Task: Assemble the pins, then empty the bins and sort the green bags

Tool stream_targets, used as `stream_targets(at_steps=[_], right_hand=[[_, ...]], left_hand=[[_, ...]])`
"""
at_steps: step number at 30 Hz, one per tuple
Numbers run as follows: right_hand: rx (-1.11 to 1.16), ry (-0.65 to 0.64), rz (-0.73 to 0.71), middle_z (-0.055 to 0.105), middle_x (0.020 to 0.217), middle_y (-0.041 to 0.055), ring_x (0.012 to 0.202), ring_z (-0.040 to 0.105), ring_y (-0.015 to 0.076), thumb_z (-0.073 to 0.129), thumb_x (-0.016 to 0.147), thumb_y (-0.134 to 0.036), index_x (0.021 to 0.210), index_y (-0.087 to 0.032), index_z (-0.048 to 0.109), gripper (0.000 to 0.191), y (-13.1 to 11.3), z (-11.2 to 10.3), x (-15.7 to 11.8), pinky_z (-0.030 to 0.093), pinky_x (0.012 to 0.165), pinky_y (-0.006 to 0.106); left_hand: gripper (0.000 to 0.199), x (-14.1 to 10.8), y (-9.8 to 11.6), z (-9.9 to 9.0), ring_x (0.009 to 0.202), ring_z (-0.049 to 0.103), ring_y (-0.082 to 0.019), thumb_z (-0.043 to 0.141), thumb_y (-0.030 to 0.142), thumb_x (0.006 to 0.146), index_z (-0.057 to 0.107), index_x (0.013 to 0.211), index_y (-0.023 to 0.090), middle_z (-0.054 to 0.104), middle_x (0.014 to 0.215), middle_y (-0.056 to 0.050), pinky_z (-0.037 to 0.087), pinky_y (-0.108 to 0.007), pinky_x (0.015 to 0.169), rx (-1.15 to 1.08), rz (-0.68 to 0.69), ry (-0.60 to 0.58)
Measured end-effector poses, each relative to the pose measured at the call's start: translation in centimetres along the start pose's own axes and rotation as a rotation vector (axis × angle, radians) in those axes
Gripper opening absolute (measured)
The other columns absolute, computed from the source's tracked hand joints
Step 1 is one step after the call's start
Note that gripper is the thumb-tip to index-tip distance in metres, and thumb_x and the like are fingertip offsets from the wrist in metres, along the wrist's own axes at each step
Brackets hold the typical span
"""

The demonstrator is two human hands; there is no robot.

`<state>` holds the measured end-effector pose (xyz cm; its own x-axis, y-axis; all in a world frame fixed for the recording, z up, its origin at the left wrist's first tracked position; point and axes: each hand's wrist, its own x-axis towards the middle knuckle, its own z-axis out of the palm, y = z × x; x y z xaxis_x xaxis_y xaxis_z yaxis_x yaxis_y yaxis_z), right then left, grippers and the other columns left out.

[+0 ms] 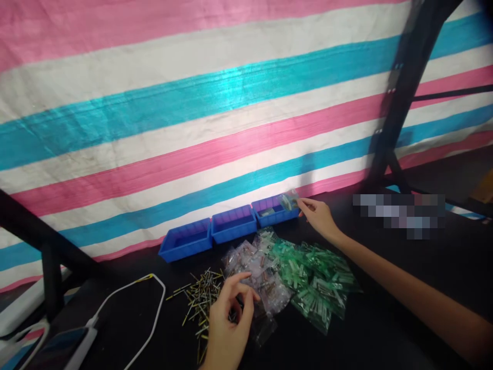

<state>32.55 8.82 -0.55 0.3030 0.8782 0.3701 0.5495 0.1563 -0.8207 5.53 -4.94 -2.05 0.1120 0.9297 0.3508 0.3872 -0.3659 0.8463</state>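
Blue plastic, three trays (234,232) of it, standing in one row on the black bench (365,341), and here's the action at the right end! The right hand (320,218) is out there with one small clear packet (288,199), grip clamped on its edge between thumb and fingers, the packet right over the right-end tray. One pale piece shows inside that tray.

Down in front, the left hand (231,313) hovers, fingers curled; I cannot tell whether its grip is on anything. It's right between two heaps: one of thin metal rods (202,293), too tangled to count, and one of clear bags (250,257), overlapping too much to number. Beside those, touching, a third heap, the green bags (319,298), also beyond a sure count.

Over on the left, one white cable (165,293) loops across the bench, and behind everything hangs one striped sheet (215,159), pink, white and blue.
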Motion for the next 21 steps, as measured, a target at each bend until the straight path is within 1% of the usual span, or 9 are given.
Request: stream_targets(at_steps=[3,6,8,11,14,16,18,19,21], right_hand=[[-0.243,0.022,-0.002,0.069,0.072,0.0048,0.076,0.064,0.024,0.047,0.082,-0.041,0.098,-0.021,0.069,0.034,-1.0,0.6,1.9,0.045,0.066,0.031],[-0.386,0.005,-0.019,0.07,0.091,0.0047,0.089,0.062,0.0246,0.047,0.083,-0.038,0.099,-0.023,0.069,0.031,-1.8,1.4,3.6,0.045,0.068,0.03],[-0.412,-0.015,-0.023,0.069,0.095,0.0048,0.091,0.062,0.0248,0.049,0.082,-0.036,0.096,-0.023,0.069,0.028,-2.0,2.0,4.3,0.045,0.068,0.029],[-0.465,-0.042,-0.008,0.07,0.09,0.0065,0.089,0.062,0.0264,0.053,0.08,-0.033,0.09,-0.021,0.071,0.024,-2.0,2.6,4.8,0.045,0.069,0.031],[-0.546,-0.055,-0.022,0.069,0.091,0.0099,0.091,0.061,0.0287,0.057,0.077,-0.026,0.091,-0.018,0.07,0.021,-2.1,2.3,4.4,0.044,0.073,0.033],[-0.583,-0.059,-0.057,0.066,0.099,0.0114,0.094,0.059,0.029,0.057,0.077,-0.023,0.099,-0.017,0.066,0.025,-2.4,1.7,3.8,0.043,0.075,0.034],[-0.598,-0.078,-0.098,0.064,0.105,0.0095,0.094,0.059,0.0272,0.057,0.077,-0.023,0.105,-0.019,0.064,0.029,-2.7,0.8,2.8,0.043,0.075,0.033],[-0.595,-0.106,-0.116,0.064,0.104,0.0071,0.093,0.06,0.0257,0.058,0.076,-0.025,0.104,-0.021,0.064,0.028,-2.7,0.2,2.2,0.043,0.074,0.031],[-0.571,-0.227,-0.136,0.066,0.098,0.0027,0.089,0.061,0.0233,0.062,0.074,-0.034,0.096,-0.025,0.067,0.024,-2.7,-1.2,1.0,0.043,0.073,0.029]], left_hand=[[0.019,0.2,0.2,0.0,0.069,0.057,-0.014,0.049,0.026,0.084,0.053,0.102,0.021,0.059,0.083,-0.003,0.045,-0.02,0.051,0.011,0.017,0.037],[0.017,0.3,0.7,-0.2,0.065,0.055,-0.012,0.05,0.025,0.083,0.055,0.098,0.02,0.056,0.088,-0.005,0.044,-0.019,0.048,0.026,0.037,0.049],[0.016,0.4,0.8,-0.2,0.063,0.053,-0.012,0.05,0.026,0.083,0.056,0.096,0.02,0.054,0.089,-0.005,0.042,-0.019,0.046,0.023,0.048,0.071],[0.016,0.5,0.6,-0.2,0.061,0.053,-0.012,0.05,0.028,0.083,0.057,0.094,0.02,0.054,0.091,-0.006,0.041,-0.019,0.044,0.022,0.045,0.095],[0.015,0.5,0.2,-0.1,0.06,0.053,-0.011,0.05,0.028,0.083,0.058,0.094,0.021,0.054,0.092,-0.006,0.043,-0.019,0.045,0.041,0.059,0.09],[0.015,0.5,0.0,-0.1,0.061,0.054,-0.011,0.051,0.026,0.083,0.057,0.095,0.021,0.054,0.092,-0.006,0.044,-0.019,0.045,0.062,0.085,0.076],[0.015,0.5,0.0,-0.2,0.062,0.055,-0.011,0.051,0.024,0.083,0.056,0.096,0.02,0.054,0.092,-0.006,0.044,-0.019,0.045,0.087,0.121,0.067],[0.015,0.5,0.1,-0.2,0.062,0.055,-0.011,0.05,0.023,0.083,0.056,0.097,0.02,0.053,0.092,-0.006,0.044,-0.019,0.045,0.103,0.146,0.075],[0.016,0.6,0.1,-0.5,0.062,0.055,-0.01,0.049,0.019,0.084,0.055,0.098,0.02,0.053,0.093,-0.006,0.045,-0.019,0.046,0.151,0.217,0.091]])
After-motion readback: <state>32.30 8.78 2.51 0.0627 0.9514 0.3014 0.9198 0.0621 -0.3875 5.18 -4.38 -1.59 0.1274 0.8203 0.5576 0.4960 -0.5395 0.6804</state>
